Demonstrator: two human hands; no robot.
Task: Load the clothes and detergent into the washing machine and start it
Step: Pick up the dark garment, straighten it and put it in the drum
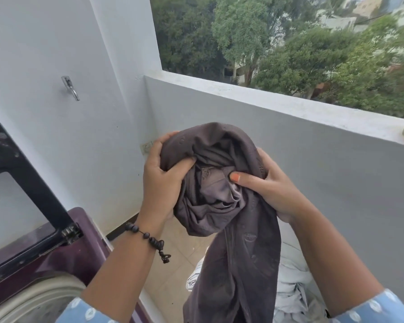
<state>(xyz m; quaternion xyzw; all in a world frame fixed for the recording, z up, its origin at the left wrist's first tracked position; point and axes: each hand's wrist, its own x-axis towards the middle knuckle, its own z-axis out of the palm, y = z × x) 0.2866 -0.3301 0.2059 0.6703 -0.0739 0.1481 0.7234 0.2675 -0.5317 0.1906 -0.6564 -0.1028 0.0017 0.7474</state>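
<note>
Both hands, left hand (160,173) and right hand (269,187), fingers curled around bunched dark garment (219,206)

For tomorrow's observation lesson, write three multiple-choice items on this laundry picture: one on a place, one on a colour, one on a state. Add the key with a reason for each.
1. Where is the washing machine relative to the person?
A. lower left
B. lower right
C. beyond the parapet

2. What colour is the garment being held?
A. white
B. dark grey-brown
C. red

3. How is the washing machine lid?
A. shut
B. raised open
C. removed

Key:
1 A, its purple body and drum rim sit at the lower left.
2 B, the cloth bunched between the left hand and right hand is dark grey-brown.
3 B, the black-framed lid stands up on its hinge.
</note>
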